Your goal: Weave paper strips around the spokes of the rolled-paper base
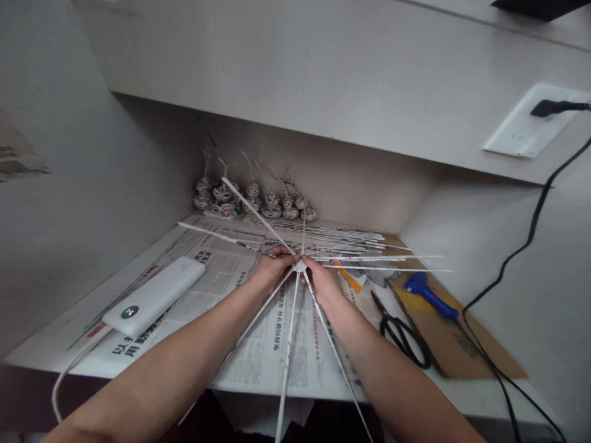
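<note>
White rolled-paper spoked weave [300, 266], pinched by left hand [273, 266] and right hand [323, 280], hangs over printed newspaper [252, 357]; white oblong power bank [159, 295] left, black scissors [386, 315] and blue glue gun [434, 296] right, gourd-shaped woven-paper figures [272, 206] far.

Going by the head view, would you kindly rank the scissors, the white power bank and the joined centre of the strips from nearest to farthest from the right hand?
From the right hand:
1. Joined centre, at its fingers.
2. Scissors, on the table to its right.
3. White power bank, on the far left.
</note>
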`<state>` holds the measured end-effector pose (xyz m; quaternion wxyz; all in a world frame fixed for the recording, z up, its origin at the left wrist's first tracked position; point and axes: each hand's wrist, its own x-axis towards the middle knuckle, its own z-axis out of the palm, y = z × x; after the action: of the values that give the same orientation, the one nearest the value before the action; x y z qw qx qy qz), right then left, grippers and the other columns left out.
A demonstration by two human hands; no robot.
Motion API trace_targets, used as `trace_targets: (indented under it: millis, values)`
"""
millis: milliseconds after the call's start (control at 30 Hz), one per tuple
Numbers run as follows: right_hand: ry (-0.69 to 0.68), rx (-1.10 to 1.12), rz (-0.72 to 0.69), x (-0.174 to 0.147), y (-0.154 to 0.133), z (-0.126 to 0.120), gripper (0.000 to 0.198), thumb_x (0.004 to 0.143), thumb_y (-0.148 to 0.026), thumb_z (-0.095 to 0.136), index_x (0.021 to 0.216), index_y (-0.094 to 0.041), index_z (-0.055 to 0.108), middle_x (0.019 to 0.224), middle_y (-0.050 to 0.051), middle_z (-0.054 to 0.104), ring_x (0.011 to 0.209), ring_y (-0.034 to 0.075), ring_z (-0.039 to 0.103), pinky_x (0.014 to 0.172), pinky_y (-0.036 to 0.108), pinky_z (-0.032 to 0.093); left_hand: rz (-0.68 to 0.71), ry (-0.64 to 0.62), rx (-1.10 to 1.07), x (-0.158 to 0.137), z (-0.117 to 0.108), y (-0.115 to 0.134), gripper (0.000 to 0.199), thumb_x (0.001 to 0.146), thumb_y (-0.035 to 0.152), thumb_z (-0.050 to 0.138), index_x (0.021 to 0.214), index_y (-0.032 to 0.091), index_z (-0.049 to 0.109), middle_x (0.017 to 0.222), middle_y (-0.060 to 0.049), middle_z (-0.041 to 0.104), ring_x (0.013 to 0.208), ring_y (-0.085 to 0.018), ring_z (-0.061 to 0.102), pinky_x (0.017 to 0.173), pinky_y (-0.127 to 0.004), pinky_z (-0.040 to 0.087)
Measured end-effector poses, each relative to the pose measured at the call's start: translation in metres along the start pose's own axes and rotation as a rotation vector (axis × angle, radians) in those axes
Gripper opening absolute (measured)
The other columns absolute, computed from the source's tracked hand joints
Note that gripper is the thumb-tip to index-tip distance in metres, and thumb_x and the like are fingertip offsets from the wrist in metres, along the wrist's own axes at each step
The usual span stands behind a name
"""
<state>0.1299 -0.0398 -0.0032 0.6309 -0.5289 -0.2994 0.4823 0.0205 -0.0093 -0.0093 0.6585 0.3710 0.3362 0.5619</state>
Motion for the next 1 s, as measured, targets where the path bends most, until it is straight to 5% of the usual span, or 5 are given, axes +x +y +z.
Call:
trace_targets:
  millis: [200, 433, 700, 1000]
  values:
    - [0.051, -0.067, -0.189, -0.0021, 0.0027, -0.0005, 0.015, 0.059, -0.028, 0.073, 0.063, -0.019, 0.061, 0.049, -0.004, 0.058, 0.041, 0.011, 0.049, 0.037, 0.022, 0.038, 0.161, 0.061, 0.188, 0.0, -0.0008, -0.0041, 0.031, 0.049, 0.021, 0.081, 0.075, 0.015, 0.064, 0.062, 0.0, 0.065, 0.056, -0.013, 0.058, 0.056, -0.024, 0.044]
    - [0.036, 0.045, -0.05, -0.0009, 0.0002, 0.0007, 0.019, 0.054, -0.029, 0.075, 0.061, -0.017, 0.062, 0.047, -0.002, 0.059, 0.039, 0.013, 0.049, 0.038, 0.025, 0.037, 0.126, 0.0, 0.17, -0.0007, -0.0011, -0.006, 0.037, 0.05, 0.021, 0.082, 0.082, 0.014, 0.065, 0.068, -0.003, 0.067, 0.062, -0.015, 0.061, 0.061, -0.026, 0.046]
    - [0.066, -0.027, -0.205, 0.0006, 0.0042, -0.0018, 0.022, 0.056, -0.032, 0.077, 0.068, -0.018, 0.065, 0.054, -0.002, 0.063, 0.046, 0.014, 0.054, 0.041, 0.024, 0.04, 0.153, 0.064, 0.173, -0.0051, 0.0033, -0.0022, 0.027, 0.051, 0.016, 0.078, 0.074, 0.014, 0.064, 0.061, 0.001, 0.063, 0.057, -0.012, 0.056, 0.057, -0.023, 0.042]
    - [0.042, -0.023, -0.231, -0.0033, 0.0011, 0.002, 0.017, 0.058, -0.025, 0.071, 0.072, -0.017, 0.069, 0.071, 0.002, 0.07, 0.069, 0.02, 0.065, 0.056, 0.029, 0.05, -0.083, 0.113, 0.001, -0.0045, 0.0062, -0.0007, 0.026, 0.054, 0.007, 0.069, 0.076, 0.016, 0.059, 0.053, 0.002, 0.06, 0.048, -0.014, 0.057, 0.051, -0.024, 0.045]
